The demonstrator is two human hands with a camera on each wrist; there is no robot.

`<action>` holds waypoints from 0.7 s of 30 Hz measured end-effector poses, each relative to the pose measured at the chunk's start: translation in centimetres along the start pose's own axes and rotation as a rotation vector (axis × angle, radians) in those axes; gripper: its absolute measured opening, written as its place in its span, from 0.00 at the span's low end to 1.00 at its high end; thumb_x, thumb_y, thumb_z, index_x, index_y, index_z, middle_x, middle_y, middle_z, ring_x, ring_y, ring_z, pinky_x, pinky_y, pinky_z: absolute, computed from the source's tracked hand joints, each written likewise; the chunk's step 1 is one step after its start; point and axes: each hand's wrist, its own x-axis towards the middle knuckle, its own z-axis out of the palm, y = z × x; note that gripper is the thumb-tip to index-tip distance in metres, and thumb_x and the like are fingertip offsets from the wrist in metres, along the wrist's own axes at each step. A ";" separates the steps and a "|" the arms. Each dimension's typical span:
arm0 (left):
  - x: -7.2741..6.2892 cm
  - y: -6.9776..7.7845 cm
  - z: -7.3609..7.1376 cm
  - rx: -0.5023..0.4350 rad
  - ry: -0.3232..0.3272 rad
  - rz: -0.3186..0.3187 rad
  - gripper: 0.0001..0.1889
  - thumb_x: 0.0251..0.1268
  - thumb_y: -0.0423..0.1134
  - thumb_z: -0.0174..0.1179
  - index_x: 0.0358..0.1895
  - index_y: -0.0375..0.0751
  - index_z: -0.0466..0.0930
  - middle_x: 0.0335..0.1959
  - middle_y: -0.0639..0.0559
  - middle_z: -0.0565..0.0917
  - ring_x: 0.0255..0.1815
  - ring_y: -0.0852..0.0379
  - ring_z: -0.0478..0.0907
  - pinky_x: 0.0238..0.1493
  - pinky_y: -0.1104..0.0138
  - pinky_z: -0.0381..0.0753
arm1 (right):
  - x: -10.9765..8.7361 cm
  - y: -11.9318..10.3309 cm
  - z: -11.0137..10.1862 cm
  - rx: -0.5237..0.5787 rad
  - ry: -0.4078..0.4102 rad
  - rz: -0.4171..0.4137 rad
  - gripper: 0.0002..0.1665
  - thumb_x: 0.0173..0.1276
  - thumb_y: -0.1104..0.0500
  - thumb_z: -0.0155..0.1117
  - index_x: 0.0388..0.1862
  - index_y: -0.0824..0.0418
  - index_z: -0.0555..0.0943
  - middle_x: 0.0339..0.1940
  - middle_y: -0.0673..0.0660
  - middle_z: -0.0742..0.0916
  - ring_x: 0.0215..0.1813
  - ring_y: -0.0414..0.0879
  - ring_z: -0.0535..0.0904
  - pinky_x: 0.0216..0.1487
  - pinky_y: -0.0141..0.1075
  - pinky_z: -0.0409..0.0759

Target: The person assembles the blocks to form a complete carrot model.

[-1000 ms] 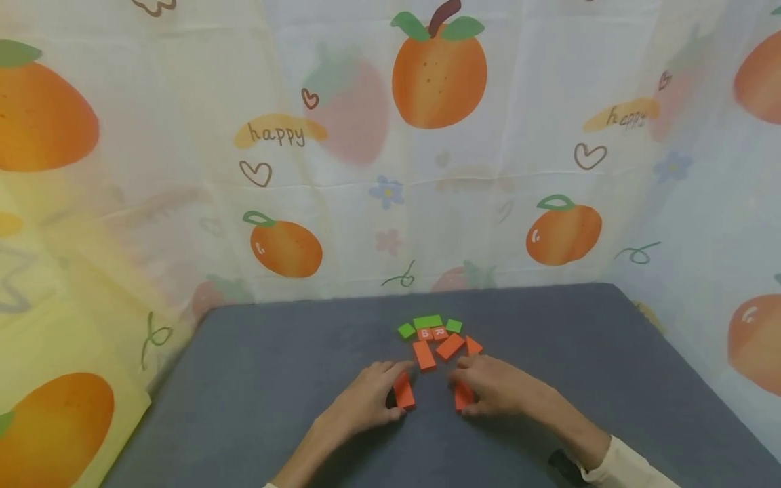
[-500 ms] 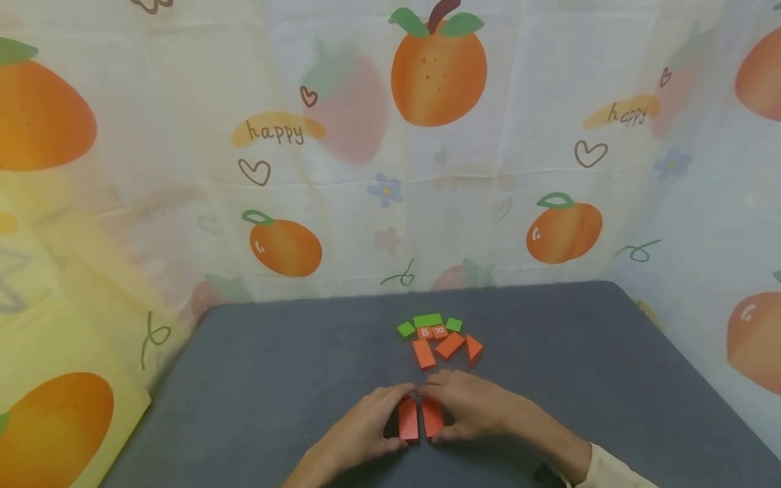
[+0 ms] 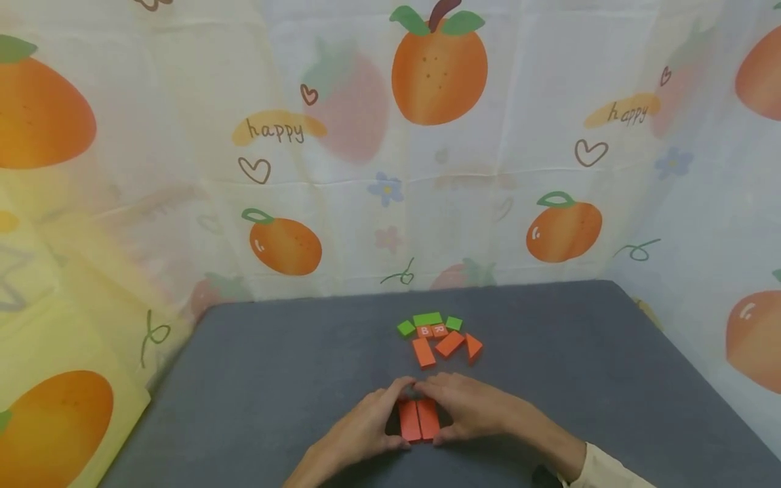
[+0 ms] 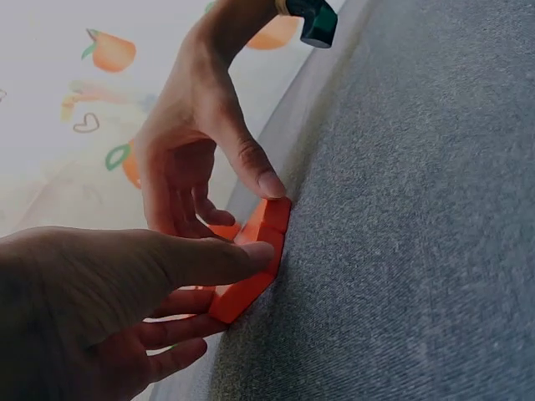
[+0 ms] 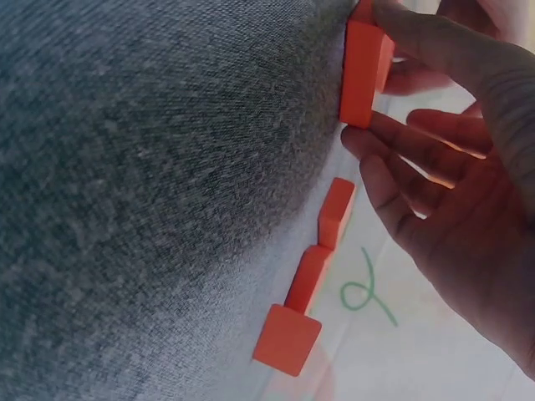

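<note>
Fruit-print cloth (image 3: pixel 348 224) behind grey worktop (image 3: pixel 274 379).
Left hand (image 3: pixel 365 423) clamps fingers on one orange block (image 3: pixel 410 421), right hand (image 3: pixel 476 407) on the block alongside (image 3: pixel 429 420); more blocks (image 3: pixel 424 354) lie nearer the back edge.

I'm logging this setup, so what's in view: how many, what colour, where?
Near blocks: 2, orange, between the hands
Rectangular blocks: 2, orange, beyond the hands
Triangular block: 1, orange, right of those
Lettered blocks: 2, orange, behind the rectangular ones
Long block: 1, green, behind the letters
Small blocks: 2, green, flanking it
Table: 1, grey, under the blocks
Backdrop: count unclear, pale, fruit-printed, behind table
Unclear object: 1, dark, right wrist
Sleeve: 1, cream, right arm
Left hand: 1, holds left near block
Right hand: 1, holds right near block
</note>
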 end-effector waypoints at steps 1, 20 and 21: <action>0.1 0.0 0.0 0.000 -0.003 0.003 0.46 0.58 0.44 0.80 0.76 0.48 0.62 0.61 0.51 0.86 0.59 0.52 0.83 0.58 0.54 0.85 | 0.0 -0.1 -0.1 0.000 -0.003 -0.003 0.47 0.64 0.45 0.80 0.77 0.57 0.72 0.67 0.50 0.83 0.69 0.43 0.79 0.69 0.42 0.81; 0.7 -0.2 0.0 -0.040 -0.040 -0.070 0.52 0.56 0.48 0.80 0.82 0.54 0.57 0.60 0.57 0.87 0.61 0.58 0.83 0.63 0.57 0.84 | 0.3 -0.2 -1.0 0.081 -0.035 0.000 0.45 0.66 0.51 0.79 0.78 0.57 0.70 0.73 0.53 0.81 0.74 0.48 0.77 0.71 0.46 0.79; 0.7 -0.3 0.0 -0.050 -0.042 -0.064 0.52 0.56 0.48 0.81 0.82 0.54 0.58 0.60 0.56 0.87 0.60 0.58 0.83 0.62 0.57 0.84 | 0.3 -0.2 -1.0 0.082 -0.038 0.005 0.46 0.66 0.52 0.79 0.79 0.57 0.70 0.74 0.53 0.80 0.75 0.49 0.76 0.72 0.47 0.79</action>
